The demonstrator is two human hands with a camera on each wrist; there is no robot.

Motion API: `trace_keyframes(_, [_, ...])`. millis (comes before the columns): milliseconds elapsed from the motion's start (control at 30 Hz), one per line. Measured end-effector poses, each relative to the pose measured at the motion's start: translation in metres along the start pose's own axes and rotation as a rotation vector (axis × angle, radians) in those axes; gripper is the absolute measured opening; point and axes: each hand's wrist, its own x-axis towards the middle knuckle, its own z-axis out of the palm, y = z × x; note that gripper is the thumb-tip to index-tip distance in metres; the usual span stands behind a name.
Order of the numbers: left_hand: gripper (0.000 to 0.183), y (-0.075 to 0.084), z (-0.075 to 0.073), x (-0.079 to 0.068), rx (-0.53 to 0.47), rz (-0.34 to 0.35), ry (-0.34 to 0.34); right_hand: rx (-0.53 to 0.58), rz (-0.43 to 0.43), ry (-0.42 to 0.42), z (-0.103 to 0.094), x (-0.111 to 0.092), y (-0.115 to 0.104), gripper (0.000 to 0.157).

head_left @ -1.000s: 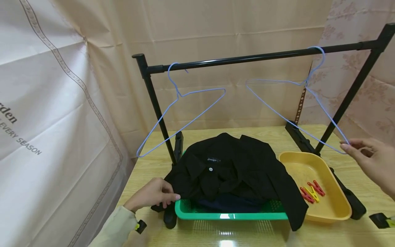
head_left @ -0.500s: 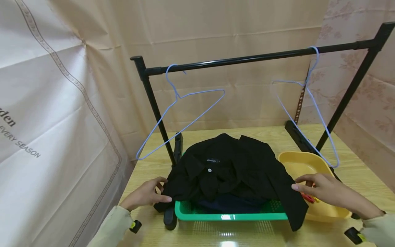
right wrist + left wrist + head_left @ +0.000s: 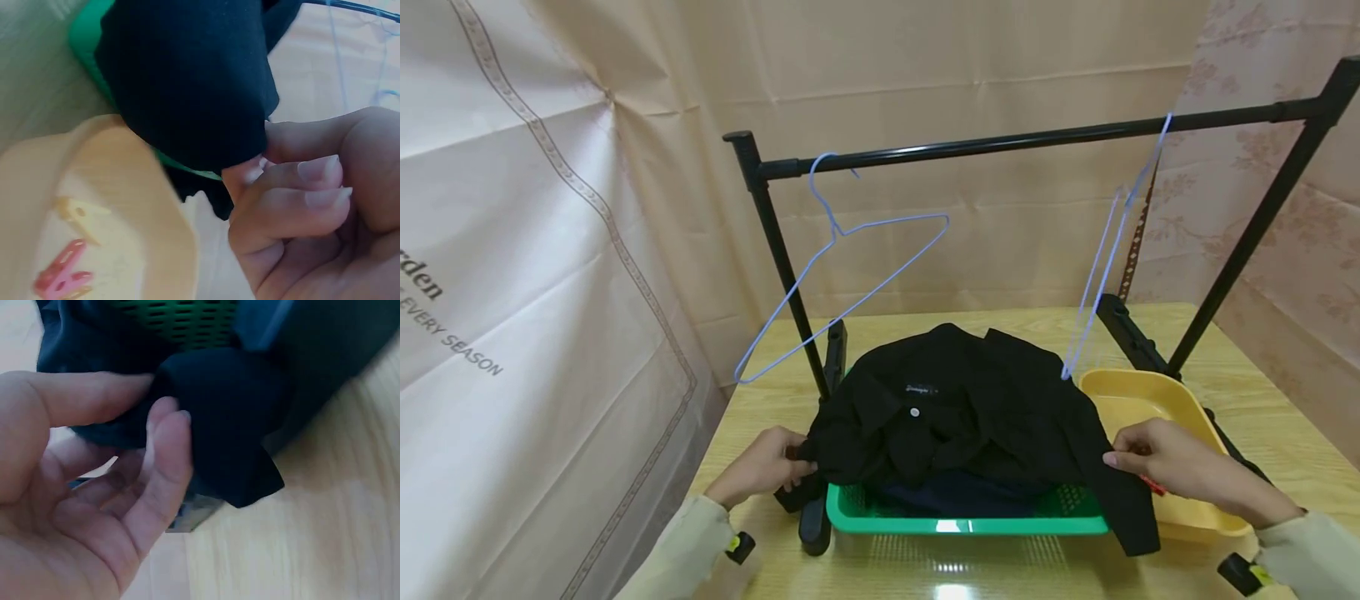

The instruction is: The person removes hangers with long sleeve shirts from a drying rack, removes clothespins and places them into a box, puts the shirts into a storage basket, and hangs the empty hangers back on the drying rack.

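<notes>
A black collared shirt (image 3: 981, 408) with a white button lies heaped over a green basket (image 3: 1022, 526), sleeves hanging out at both sides. My left hand (image 3: 767, 467) pinches the fabric at the shirt's left edge; in the left wrist view, a sleeve end (image 3: 231, 425) droops beyond the fingertips. On the other side, my right hand (image 3: 1172, 467) pinches the edge of the right sleeve (image 3: 187, 81) between thumb and forefinger. Dark navy cloth (image 3: 955, 493) shows beneath the shirt inside the basket.
A black rack bar (image 3: 985, 148) spans above the table (image 3: 760, 367). One blue hanger (image 3: 833, 227) hangs at its left; another blue hanger (image 3: 1106, 267) hangs edge-on at right. A yellow tray (image 3: 1195, 528) holds red (image 3: 62, 269) and yellow clothespins (image 3: 84, 215), partly behind my right hand.
My right hand has let go of the right hanger and come down to pinch the right sleeve. The right hanger has swung round edge-on. My left hand has shifted slightly at the left sleeve.
</notes>
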Motion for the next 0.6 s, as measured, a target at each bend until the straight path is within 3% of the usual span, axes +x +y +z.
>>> trace_keyframes(167, [0.01,0.017,-0.012,0.001,-0.191,0.029,0.122,0.068,0.015,0.102,-0.013,-0.002,-0.021,0.031])
trace_keyframes(333, [0.018,0.056,-0.022,0.004,-0.348,0.203,0.194,0.098,-0.061,0.254,-0.021,0.003,-0.054,0.027])
trace_keyframes(467, [0.022,0.089,-0.011,0.014,-0.345,0.325,0.132,0.088,-0.117,0.288,-0.017,0.014,-0.073,0.024])
trace_keyframes(600, [0.018,0.107,0.009,0.028,-0.179,0.373,-0.013,0.019,-0.206,0.243,-0.001,0.03,-0.08,0.02])
